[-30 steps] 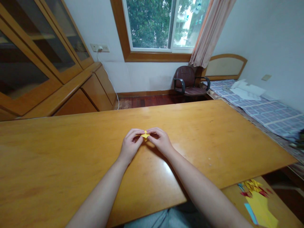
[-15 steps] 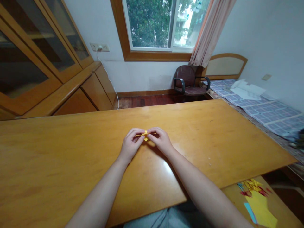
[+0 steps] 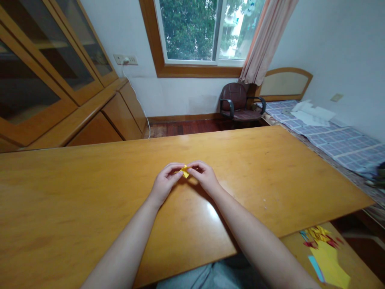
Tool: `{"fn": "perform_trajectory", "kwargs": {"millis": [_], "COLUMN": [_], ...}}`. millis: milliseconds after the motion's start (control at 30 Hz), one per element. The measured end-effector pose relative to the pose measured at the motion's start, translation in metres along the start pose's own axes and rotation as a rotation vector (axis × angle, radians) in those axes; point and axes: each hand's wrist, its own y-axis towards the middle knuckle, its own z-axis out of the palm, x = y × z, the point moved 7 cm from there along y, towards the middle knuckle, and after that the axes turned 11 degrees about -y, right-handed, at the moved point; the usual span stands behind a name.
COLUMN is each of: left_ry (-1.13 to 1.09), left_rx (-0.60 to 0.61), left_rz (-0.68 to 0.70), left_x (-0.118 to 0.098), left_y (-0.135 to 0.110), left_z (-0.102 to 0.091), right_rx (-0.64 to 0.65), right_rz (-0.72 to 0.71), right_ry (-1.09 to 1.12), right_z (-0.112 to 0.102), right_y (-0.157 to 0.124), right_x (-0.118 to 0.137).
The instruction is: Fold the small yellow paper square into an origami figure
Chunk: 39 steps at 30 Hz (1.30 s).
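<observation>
Both hands barely shifted since a second ago, same spot mid-table; the yellow folded paper (image 3: 185, 172) between them has turned a little, and now shows as a small tilted flap rather than the flatter pointed shape seen before. Left hand (image 3: 165, 185) is closed, thumb and forefinger tips pinching the paper's left end. Right hand (image 3: 205, 179) is likewise closed, fingertips pinching the right end, other fingers curled in. The paper sits just above the wooden table (image 3: 90, 208), about at its centre and slightly toward the far edge; can't tell if it touches the surface. Both forearms are bare and run in from the near edge. Lower right, on a lower wooden surface (image 3: 294, 249) beside the table, lie loose coloured paper pieces (image 3: 328, 263), yellow, blue and red, well apart from the hands. Beyond the table: dark office chair (image 3: 239, 102) under the window (image 3: 204, 32), pink curtain (image 3: 267, 40) to its right, bed (image 3: 337, 138) with checked cover along the right wall, glass-door cabinet (image 3: 45, 80) on the left.
</observation>
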Motion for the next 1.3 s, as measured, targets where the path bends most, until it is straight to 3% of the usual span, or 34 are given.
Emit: {"fn": "perform_trajectory", "kwargs": {"millis": [533,800,1300], "left_ry": [-0.048,-0.158,-0.198], "left_rx": [-0.023,-0.055,-0.047], "left_rz": [-0.035,-0.089,-0.14], "left_x": [0.013,0.017,0.019], "left_y": [0.001,0.0,0.0], "left_z": [-0.003,-0.005,-0.002], "right_rx": [0.059,0.133,0.093], "right_rz": [-0.051,-0.071,-0.086], "right_ry": [-0.07,0.036,-0.009], "right_z": [0.001,0.001,0.001], "right_y": [-0.001,-0.003,-0.003], "right_x": [0.004,0.003,0.006]}}
